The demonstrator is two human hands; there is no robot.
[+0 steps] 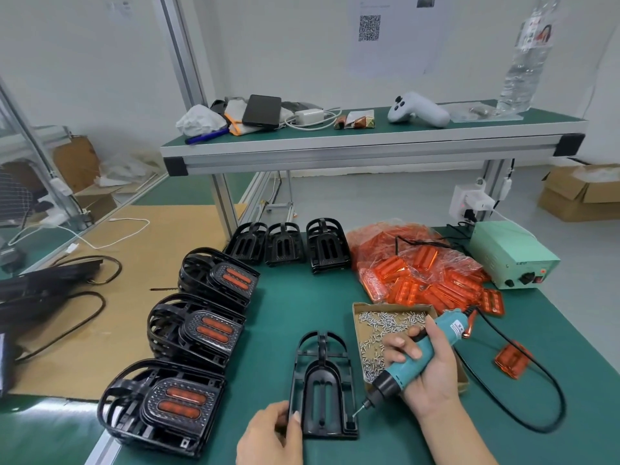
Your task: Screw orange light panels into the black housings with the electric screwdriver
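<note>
A black housing lies flat on the green mat, its rounded end pointing away from the person. The left hand grips the housing's near left corner: the thumb lies on top of the edge and the other fingers curl toward the side wall, so the housing stretches away and to the right of those fingers. No orange panel shows in this housing from above.

The right hand wraps around the teal electric screwdriver, fingers curled over the barrel and pressed close together, thumb along the far side. The tool slants down and to the left from those fingers, and its bit tip sits at the housing's near right corner, just below and left of the knuckles.

Directly behind the right fingers stands a shallow cardboard tray of small silver screws. Farther beyond lies a clear bag of orange light panels, with one loose panel to the right of the hand. Left of the left hand stand three stacks of finished housings showing orange panels; empty housings line the far edge.
</note>
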